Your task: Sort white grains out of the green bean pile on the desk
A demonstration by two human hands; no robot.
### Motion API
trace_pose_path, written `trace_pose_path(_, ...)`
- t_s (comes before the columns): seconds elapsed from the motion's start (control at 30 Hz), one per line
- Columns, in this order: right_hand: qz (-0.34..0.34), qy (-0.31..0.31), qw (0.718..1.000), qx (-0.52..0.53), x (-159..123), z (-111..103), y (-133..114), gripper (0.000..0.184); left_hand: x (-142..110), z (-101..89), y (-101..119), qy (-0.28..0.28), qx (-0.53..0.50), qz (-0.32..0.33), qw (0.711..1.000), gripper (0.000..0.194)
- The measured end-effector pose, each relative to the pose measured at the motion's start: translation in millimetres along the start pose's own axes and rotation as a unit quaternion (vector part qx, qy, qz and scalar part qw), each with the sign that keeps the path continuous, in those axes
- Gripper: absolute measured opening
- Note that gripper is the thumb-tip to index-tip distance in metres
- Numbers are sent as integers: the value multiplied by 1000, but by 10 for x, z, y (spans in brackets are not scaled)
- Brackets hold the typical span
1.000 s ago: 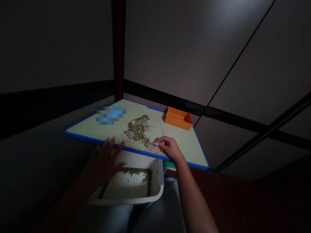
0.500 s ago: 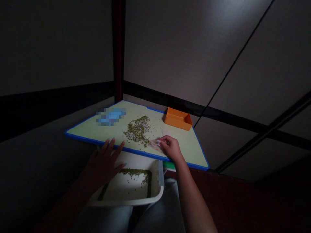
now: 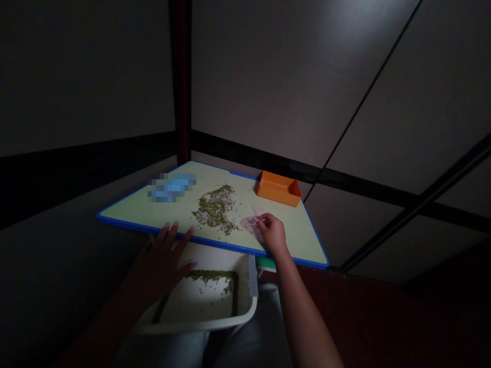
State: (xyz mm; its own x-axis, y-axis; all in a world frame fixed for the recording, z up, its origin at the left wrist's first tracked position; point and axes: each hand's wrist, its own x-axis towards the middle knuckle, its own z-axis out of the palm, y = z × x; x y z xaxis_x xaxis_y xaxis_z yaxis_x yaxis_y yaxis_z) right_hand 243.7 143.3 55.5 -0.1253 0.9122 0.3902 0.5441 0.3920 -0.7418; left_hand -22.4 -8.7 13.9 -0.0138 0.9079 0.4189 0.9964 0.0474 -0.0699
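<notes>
Fingers (image 3: pixel 262 220) of right hand (image 3: pixel 274 234) in pinch on thin sheet (image 3: pixel 249 224), left hand (image 3: pixel 161 263) spread

We see an orange open-topped rectangular box (image 3: pixel 276 196) near grey wall panels (image 3: pixel 268 76), and, well apart to its left, a blue item (image 3: pixel 172 187) too pixelated to identify. Behind them we find a dark red upright post (image 3: pixel 184 82) and black trim (image 3: pixel 253 154) crossing the panels; at lower right, dark reddish floor (image 3: pixel 368 312).
</notes>
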Motion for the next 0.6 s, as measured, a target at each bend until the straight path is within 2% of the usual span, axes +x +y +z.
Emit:
trace_pose_path(0.17, -50, -64, 996, 44, -16, 9, -23, 18, 10, -8, 8, -3, 10, -4, 1000, 65)
trace_pose_path(0.37, -75, -119, 983, 117, -41, 2, -10, 23, 7, 0, -1, 0, 22, 1, 1000, 65)
trace_pose_path(0.5, -70, -157, 977, 123, -46, 4, -9, 24, 1, 5, -7, 0, 14, 2, 1000, 65)
trace_pose_path(0.6, -61, -154, 981, 103, -36, 11, 2, 23, -4, 10, -8, 3, 4, -3, 1000, 64)
